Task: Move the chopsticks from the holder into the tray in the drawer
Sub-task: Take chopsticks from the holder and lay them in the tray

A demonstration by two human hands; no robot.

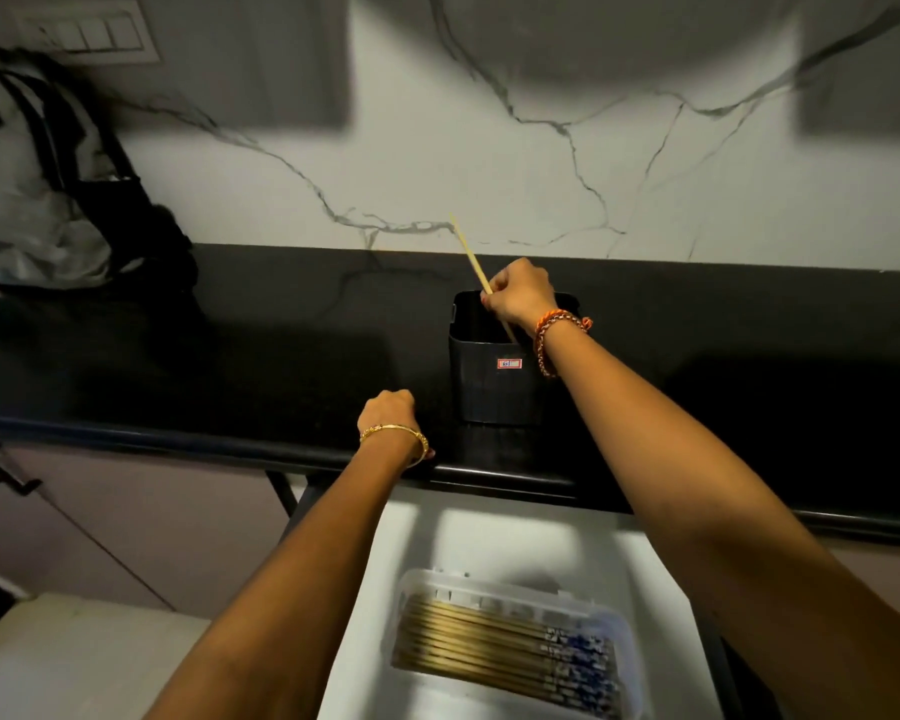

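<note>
I have the right hand (518, 296) over the mouth of the black holder (494, 376), which stands upright on the bench (230, 356) near its front edge, directly behind the open drawer (489, 532). This placement keeps the path from holder to drawer short. The fingers (492, 298) of the right hand are closed narrowly on one pale chopstick (471, 259). The chopstick is tilted, its upper end leaning back and to the left toward the marble wall (489, 148), and its lower end is inside the holder. I judge this to be the lift-out step for a single piece. I cannot tell whether more chopsticks remain inside, because the holder's interior is dark. The left hand (388, 415) rests on the bench at its front edge, just left of the holder and apart from it. Its fingers are curled under and hold nothing that I can see; the hand appears to serve as a brace only. In the drawer, the clear tray (422, 589) already carries a row of chopsticks (489, 641) laid side by side lengthwise, so I judge the task well advanced. The next move calls for a lift clear of the holder's rim, then a turn to match the lay of the row in the tray.
</note>
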